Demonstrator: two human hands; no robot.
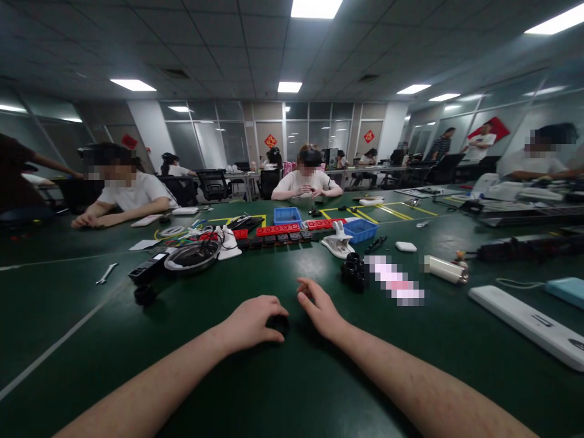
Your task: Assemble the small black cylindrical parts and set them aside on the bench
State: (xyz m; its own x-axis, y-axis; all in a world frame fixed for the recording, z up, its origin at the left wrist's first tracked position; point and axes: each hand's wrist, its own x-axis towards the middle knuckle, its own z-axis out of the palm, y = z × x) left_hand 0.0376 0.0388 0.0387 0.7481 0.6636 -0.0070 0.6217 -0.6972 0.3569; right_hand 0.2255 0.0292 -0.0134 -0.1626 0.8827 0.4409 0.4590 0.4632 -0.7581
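Observation:
My left hand [254,321] is curled round a small black round part [280,326], low over the green tabletop. The fingers lie over its top and the thumb is at its near side, so much of it is hidden. To the right, my right hand [319,308] is held with fingers apart and nothing in it, its palm turned toward the left hand. Beyond the right hand sits a cluster of black round fittings [354,272]. A similar black fitting [145,295] stands by itself on the left.
Around the green table [191,377] lie a wrench [106,274], a round metal pan [191,255], red and black blocks [278,230], a blue bin [360,230], a white clamp [339,242], a cream cylinder [444,269] and a long white device [524,322]. Several people sit beyond.

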